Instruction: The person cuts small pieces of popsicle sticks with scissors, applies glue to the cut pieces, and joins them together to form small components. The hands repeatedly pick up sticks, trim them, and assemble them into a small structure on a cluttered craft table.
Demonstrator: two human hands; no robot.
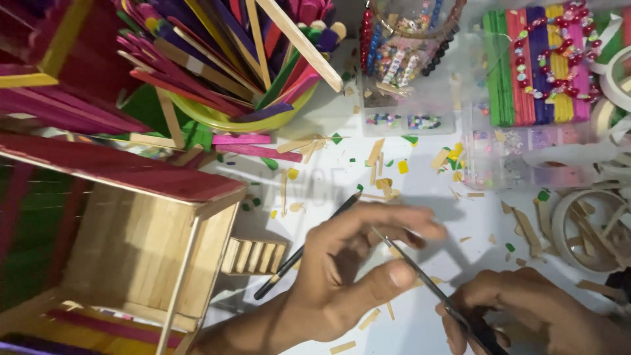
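Observation:
My left hand (348, 269) hovers low over the white table (420, 197), fingers curled, thumb and fingertips close around the thin metal blades of scissors (414, 266). Whether a small piece sits between its fingers cannot be told. My right hand (532, 315) at the lower right grips the dark handles of those scissors. A black pencil (305, 246) lies on the table, partly under my left hand. A small wooden stick staircase (255, 256) leans by a wooden stick house (141, 256) with a red roof (125, 167).
A green bowl (230, 121) full of coloured craft sticks stands at the back. Clear bead boxes (407, 98), a row of coloured sticks (536, 66) with a bead string, and tape rolls (585, 230) fill the right. Wood offcuts (378, 154) litter the table.

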